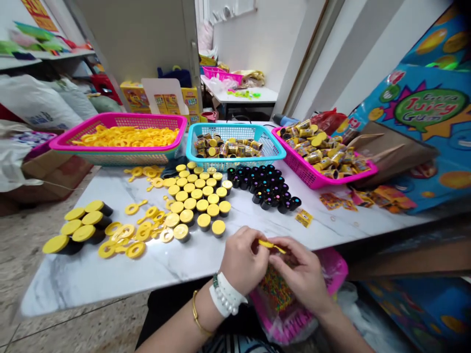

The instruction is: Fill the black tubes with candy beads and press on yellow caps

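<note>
Between them, my left hand [243,255] and my right hand [305,279] pinch a thin yellow strip [271,245] by its two ends. Its exact kind is hard to make out, and fingers cover part of it. Directly below, a pink basket [339,268] lined with clear plastic holds many tiny multicoloured pieces [278,290]. On the table beyond my hands stand black containers with yellow lids [218,227] in a cluster. Several open black containers [270,189] are grouped to their right. A small yellow printed label [303,217] lies flat near my right hand.
Yellow ring-ended wands [145,230] are scattered on the marble-look table [154,267]. More fill a pink basket [59,142]. A blue basket [279,149] and another pink basket [309,179] hold wrapped containers. Larger yellow-lidded containers [59,244] stand left. Bright printed packaging [434,108] leans right.
</note>
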